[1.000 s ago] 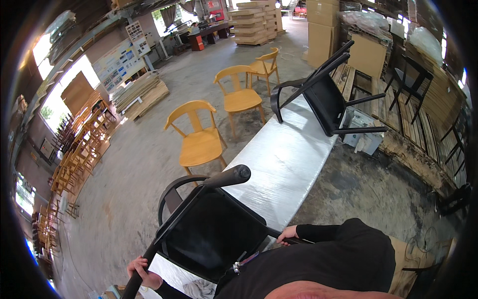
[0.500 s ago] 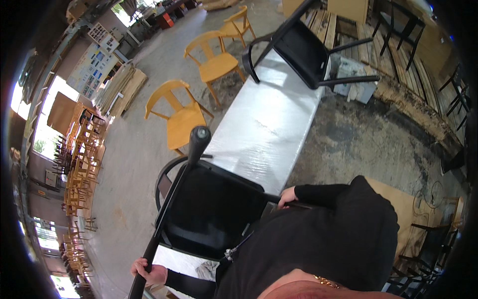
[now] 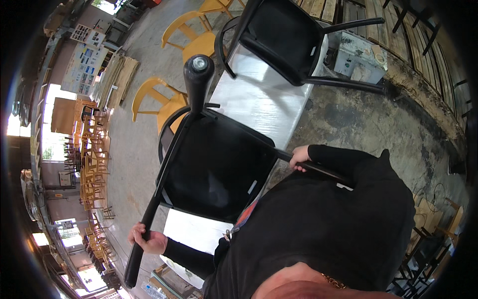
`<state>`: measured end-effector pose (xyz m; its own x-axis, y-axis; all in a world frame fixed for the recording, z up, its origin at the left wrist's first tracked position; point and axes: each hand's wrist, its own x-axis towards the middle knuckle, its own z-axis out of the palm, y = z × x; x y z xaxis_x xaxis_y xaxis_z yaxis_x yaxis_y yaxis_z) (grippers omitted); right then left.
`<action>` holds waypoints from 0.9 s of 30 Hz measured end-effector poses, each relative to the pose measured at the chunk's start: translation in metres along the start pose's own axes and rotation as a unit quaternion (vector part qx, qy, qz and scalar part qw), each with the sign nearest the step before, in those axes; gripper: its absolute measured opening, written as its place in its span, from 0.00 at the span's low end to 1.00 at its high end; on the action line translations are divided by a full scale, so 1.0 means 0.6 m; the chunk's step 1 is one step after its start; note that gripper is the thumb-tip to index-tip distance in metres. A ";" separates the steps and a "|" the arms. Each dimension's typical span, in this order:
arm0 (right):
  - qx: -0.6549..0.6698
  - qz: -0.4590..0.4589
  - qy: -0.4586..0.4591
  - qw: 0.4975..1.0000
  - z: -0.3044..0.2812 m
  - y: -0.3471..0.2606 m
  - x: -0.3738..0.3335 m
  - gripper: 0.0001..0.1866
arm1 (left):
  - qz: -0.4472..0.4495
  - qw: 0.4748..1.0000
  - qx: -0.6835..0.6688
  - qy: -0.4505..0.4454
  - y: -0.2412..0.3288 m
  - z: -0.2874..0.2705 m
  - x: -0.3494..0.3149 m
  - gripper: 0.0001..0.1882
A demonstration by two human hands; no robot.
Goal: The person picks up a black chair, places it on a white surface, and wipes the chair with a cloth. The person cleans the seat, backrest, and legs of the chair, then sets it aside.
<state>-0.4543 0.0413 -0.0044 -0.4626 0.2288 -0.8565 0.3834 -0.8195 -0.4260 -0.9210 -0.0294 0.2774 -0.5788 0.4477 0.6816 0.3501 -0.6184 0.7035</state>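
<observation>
A black wooden chair (image 3: 219,167) is tipped over in front of me, its dark seat panel facing up above the white-covered table. My left hand (image 3: 148,239) wraps round one long black leg, close to its lower end. Another leg, nearer my torso, is gripped by my right hand (image 3: 300,158). A thick leg end with a round metal glide (image 3: 199,63) points up toward me. The chair's curved back rail is partly hidden behind its seat. Whether the chair touches the table cannot be told.
The long table (image 3: 274,107) has a shiny white covering. Across its far end lies a second black chair (image 3: 281,37), legs sticking out right. Yellow wooden chairs (image 3: 162,107) stand along its left side. A dirty white box (image 3: 359,57) and stacked planks (image 3: 416,65) are at right.
The held chair has moved away from my torso and looks larger, with both hands still round its legs. My view has shifted, showing more of the table's near end.
</observation>
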 end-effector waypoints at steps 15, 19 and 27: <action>0.027 -0.011 0.002 1.000 -0.213 -0.074 -0.029 0.08 | -0.052 0.997 -0.057 -0.022 -0.087 0.201 -0.028 0.08; -0.001 0.000 0.020 1.000 -0.245 -0.086 -0.017 0.08 | -0.064 0.996 -0.060 -0.001 -0.113 0.217 -0.036 0.09; 0.006 0.002 0.021 1.000 -0.268 -0.099 -0.001 0.07 | -0.046 0.998 -0.035 0.023 -0.130 0.224 -0.049 0.09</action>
<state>-0.3483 0.1743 -0.0252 -0.4271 0.2463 -0.8700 0.3761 -0.8266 -0.4186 -0.8322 0.0926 0.2297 -0.6408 0.4755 0.6027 0.2416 -0.6203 0.7462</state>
